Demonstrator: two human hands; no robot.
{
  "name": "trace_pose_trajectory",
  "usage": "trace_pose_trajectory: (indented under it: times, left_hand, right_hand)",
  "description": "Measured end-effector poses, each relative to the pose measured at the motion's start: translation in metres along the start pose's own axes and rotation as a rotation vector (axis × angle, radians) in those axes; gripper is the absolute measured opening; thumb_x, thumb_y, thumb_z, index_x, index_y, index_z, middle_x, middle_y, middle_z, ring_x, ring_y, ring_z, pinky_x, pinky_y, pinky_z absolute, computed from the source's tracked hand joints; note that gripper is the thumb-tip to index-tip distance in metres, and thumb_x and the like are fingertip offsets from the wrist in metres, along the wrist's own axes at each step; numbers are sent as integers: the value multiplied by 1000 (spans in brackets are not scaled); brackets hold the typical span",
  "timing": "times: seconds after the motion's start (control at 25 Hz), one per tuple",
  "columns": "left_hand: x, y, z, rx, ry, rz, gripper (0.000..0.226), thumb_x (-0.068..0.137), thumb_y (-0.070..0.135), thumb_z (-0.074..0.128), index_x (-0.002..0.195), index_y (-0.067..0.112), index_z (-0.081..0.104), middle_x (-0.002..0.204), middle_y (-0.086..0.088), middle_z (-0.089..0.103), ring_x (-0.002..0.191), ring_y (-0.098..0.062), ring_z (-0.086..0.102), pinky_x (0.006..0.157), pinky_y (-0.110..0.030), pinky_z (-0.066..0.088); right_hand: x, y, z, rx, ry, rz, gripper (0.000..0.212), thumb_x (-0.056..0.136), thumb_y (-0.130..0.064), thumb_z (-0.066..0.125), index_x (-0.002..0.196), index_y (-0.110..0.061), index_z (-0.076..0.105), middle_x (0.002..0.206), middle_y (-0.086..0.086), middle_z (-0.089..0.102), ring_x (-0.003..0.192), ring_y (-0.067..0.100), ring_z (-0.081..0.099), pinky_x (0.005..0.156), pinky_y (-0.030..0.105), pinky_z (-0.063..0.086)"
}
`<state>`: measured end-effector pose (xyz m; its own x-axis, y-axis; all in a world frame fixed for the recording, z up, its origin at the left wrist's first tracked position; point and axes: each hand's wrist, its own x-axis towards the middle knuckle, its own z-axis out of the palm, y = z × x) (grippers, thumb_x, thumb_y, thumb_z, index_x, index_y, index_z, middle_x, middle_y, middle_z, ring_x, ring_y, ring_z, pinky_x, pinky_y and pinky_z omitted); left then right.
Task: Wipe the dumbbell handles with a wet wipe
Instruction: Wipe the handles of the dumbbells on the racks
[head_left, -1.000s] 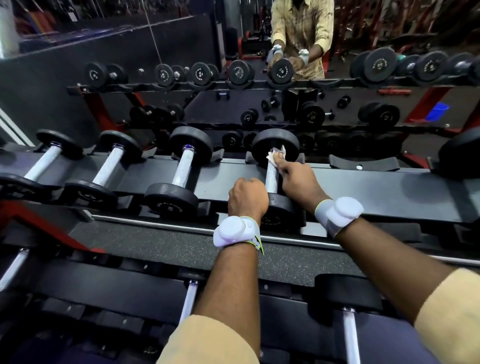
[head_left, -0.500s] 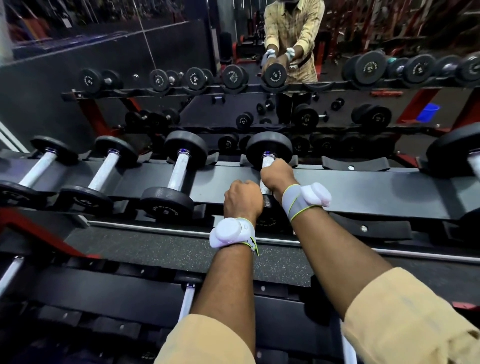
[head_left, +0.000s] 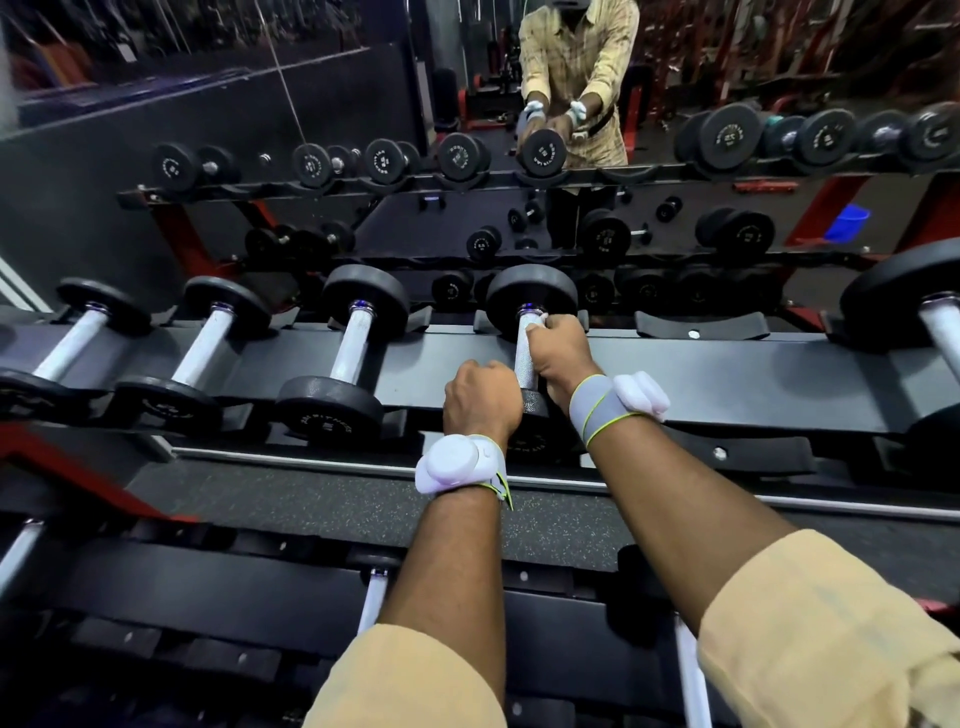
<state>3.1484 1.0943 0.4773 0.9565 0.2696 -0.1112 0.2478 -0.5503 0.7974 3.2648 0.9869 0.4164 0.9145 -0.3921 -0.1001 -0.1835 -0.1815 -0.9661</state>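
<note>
A black-headed dumbbell (head_left: 532, 293) lies in the rack's top tier, its knurled steel handle (head_left: 524, 358) pointing away from me. My right hand (head_left: 563, 353) grips the handle's far part from the right, with a white wet wipe (head_left: 540, 316) wrapped under the fingers; only a small edge of it shows near the far head. My left hand (head_left: 483, 397) is curled over the dumbbell's near head (head_left: 535, 408), mostly covering it.
Three more dumbbells (head_left: 358, 338) lie in cradles to the left and a bigger one (head_left: 935, 317) at the far right. An empty cradle (head_left: 701, 325) sits just right of my hands. A lower rack tier (head_left: 208, 587) is near me. A mirror (head_left: 571, 78) behind reflects the rack.
My right hand slid the wipe along the handle from the far head toward me, then back up toward the far head. My left hand stayed on the near head.
</note>
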Motion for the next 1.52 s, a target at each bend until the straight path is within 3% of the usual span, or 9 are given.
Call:
trace_pose_trajectory:
  times: [0.16,0.24,0.4,0.56,0.68,0.8,1.04,1.2,1.52]
  left_hand:
    - [3,3,1,10,-8,-12,38,98,21,31,116,1,58,131,-25,55,119,-42,49,95,-39,39]
    - [1,3,2,30,-4,0,38,98,21,31,116,0,58,131,-25,55,119,-42,50,95,-39,39]
    - [3,4,0,15,1,-13,38,97,21,32,115,1,58,129,-25,56,118,-42,50,93,-39,39]
    - [4,3,-1,18,-1,-12,36,97,21,33,113,1,59,129,-26,56,118,-41,50,93,-39,40]
    - [7,0,1,43,11,9,36,97,20,32,113,0,58,128,-26,56,117,-42,51,93,-38,40]
    - [6,1,2,24,21,15,35,98,20,32,112,0,58,128,-26,56,118,-42,51,93,-39,39]
    - [5,2,-1,105,31,5,34,96,27,34,117,8,53,125,-22,58,114,-41,53,85,-40,38]
    - [-4,0,-7,107,179,300,27,89,21,42,112,12,53,112,-16,61,108,-38,53,83,-44,42]
    - [-36,18,-9,-85,-146,653,22,89,17,54,110,26,58,94,-7,69,87,-28,63,82,-37,52]
  right_hand:
    - [-46,-31,-16,206,-141,90,29,83,-9,61,104,11,61,90,20,64,74,26,58,68,35,47]
    - [-55,-32,-19,229,-115,127,32,79,-11,59,97,14,64,91,26,70,72,32,65,70,40,54]
    - [-79,-48,-26,-461,131,-188,31,82,-18,57,109,-13,73,108,17,70,106,37,60,87,32,46]
    - [-79,-69,-38,-1155,29,-675,26,91,-28,53,110,-23,71,107,10,70,102,31,65,81,33,42]
    - [-65,-73,-52,-1304,-61,-764,26,92,-31,52,112,-30,67,104,7,70,96,30,66,75,33,41]
    - [-66,-65,-56,-1339,-396,-840,31,87,-23,54,112,-37,65,102,7,65,90,33,64,64,31,39]
    - [-63,-50,-72,-1067,-363,-767,34,92,-24,54,115,-45,67,97,-3,64,111,21,52,86,36,36]
    - [-82,-46,-79,-558,-335,-581,23,93,-17,58,104,-27,75,101,-6,73,101,10,62,93,32,46]
    - [-132,-50,-127,56,-127,-278,4,95,-12,59,92,-10,59,79,12,62,52,17,63,50,31,56]
